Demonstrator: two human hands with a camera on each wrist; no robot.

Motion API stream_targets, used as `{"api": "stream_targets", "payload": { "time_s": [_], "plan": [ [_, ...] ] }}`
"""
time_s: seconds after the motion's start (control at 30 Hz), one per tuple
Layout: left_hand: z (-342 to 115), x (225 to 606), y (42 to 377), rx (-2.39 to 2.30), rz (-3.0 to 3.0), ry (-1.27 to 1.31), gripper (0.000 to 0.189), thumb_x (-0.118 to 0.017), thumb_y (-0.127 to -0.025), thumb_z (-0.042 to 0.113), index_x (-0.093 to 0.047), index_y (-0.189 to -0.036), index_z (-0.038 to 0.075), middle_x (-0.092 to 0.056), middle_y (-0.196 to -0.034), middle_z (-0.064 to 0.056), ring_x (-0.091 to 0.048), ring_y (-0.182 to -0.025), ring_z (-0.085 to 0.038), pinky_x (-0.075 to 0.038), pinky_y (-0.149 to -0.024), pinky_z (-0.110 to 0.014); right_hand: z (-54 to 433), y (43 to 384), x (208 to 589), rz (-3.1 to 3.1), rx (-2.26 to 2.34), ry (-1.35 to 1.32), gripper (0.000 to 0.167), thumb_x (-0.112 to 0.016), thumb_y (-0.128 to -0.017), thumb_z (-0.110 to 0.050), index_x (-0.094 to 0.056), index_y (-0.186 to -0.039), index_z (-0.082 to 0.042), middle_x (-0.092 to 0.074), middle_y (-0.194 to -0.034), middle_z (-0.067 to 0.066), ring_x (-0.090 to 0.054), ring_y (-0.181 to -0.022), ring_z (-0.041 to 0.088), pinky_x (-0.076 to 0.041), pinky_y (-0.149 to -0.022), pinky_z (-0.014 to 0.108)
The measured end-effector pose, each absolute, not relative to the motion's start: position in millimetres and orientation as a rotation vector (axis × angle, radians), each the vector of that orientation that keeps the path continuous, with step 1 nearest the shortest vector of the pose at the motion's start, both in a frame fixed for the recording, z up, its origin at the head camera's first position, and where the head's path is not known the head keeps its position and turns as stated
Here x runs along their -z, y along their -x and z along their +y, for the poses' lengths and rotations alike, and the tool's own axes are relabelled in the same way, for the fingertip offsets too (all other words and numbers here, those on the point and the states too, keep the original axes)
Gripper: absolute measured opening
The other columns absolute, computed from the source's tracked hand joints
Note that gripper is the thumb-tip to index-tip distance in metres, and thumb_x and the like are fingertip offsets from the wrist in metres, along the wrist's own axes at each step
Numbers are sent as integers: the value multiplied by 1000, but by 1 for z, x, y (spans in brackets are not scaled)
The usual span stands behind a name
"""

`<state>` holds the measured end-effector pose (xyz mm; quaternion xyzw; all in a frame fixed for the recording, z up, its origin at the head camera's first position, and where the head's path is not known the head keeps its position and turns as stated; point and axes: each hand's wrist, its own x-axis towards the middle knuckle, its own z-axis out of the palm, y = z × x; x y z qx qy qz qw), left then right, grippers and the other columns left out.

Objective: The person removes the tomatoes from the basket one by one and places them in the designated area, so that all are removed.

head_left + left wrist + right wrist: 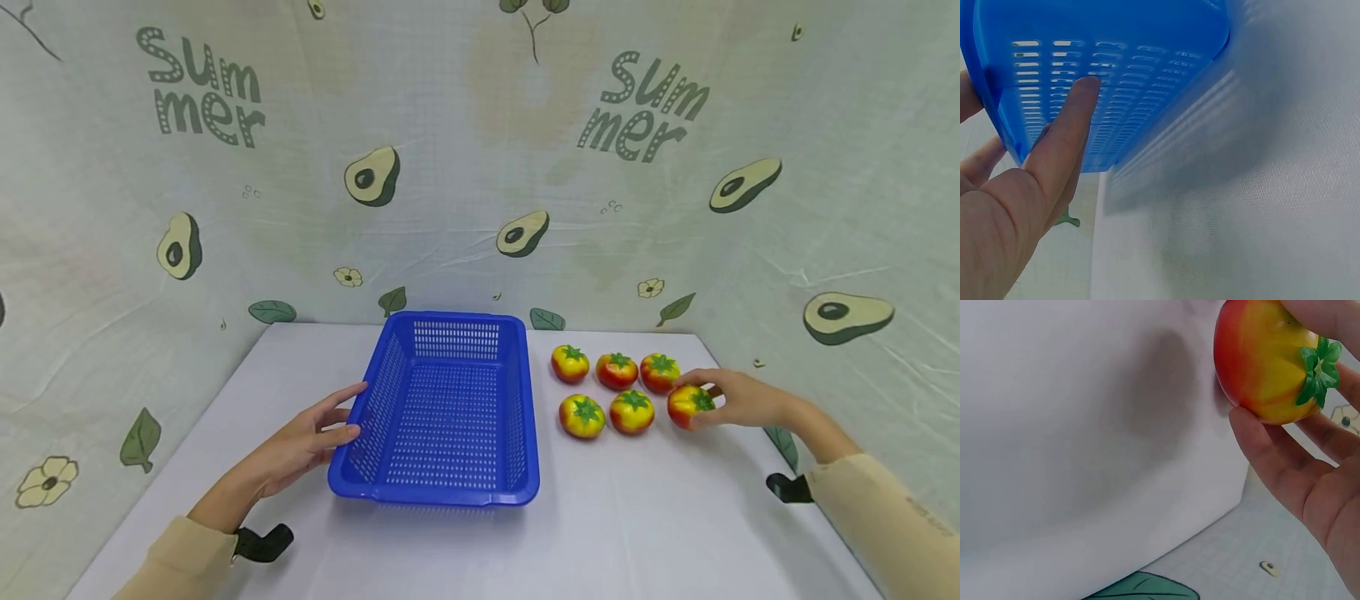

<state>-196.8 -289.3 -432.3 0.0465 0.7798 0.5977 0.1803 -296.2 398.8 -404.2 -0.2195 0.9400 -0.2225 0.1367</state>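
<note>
At the right end of the tomatoes, my right hand (738,400) holds a red and yellow toy tomato (1266,362) with a green leafy top. Thumb and fingers pinch it from opposite sides, and its shadow falls on the table in the right wrist view. My left hand (296,446) grips the left rim of a blue plastic basket (531,433). In the left wrist view, a finger (1075,119) lies against the basket's slotted outer wall. Nothing lies inside the basket. Several similar tomatoes (632,412) sit in two rows between the basket and my right hand.
A white table (637,517) carries everything, its right edge running near my right forearm. Behind and beside it hangs a pale cloth (450,108) printed with avocados, leaves and lettering. Black straps (262,543) are worn at both wrists.
</note>
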Motion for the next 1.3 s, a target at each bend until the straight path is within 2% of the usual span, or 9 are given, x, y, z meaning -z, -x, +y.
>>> {"api": "stream_targets", "payload": {
  "time_s": [0.3,0.67,0.93,1.3],
  "plan": [
    [-289,436,194,-1697,2187,-143,78,-67,-107,30,-22,-171,30,-33,-164,-27,-60,-130,-34,-57,-103,-45,404,288,419,2690,656,627,66,-84,-92,-36,-59,-146,-7,-59,-145,24,-61,-119,44,-57,-93,64],
    [-288,436,199,-1666,2203,-169,75,-64,-108,33,-22,-170,33,-34,-164,-25,-55,-137,-36,-53,-109,-50,407,281,428,2659,667,577,67,-83,-92,-35,-58,-148,-9,-57,-147,25,-58,-121,45,-58,-91,62],
    [-289,438,199,-1632,2233,-188,74,-64,-108,34,-24,-170,32,-33,-164,-25,-54,-138,-38,-52,-110,-55,408,274,431,2671,679,570,69,-82,-93,-36,-56,-151,-8,-55,-149,27,-58,-123,48,-56,-92,67],
    [-299,435,203,-1571,2341,-295,66,-56,-111,36,-26,-169,30,-34,-165,-24,-44,-146,-50,-54,-107,-57,400,267,410,2735,671,557,74,-80,-95,-37,-51,-153,-2,-51,-151,31,-55,-128,51,-56,-95,66]
  ]
}}
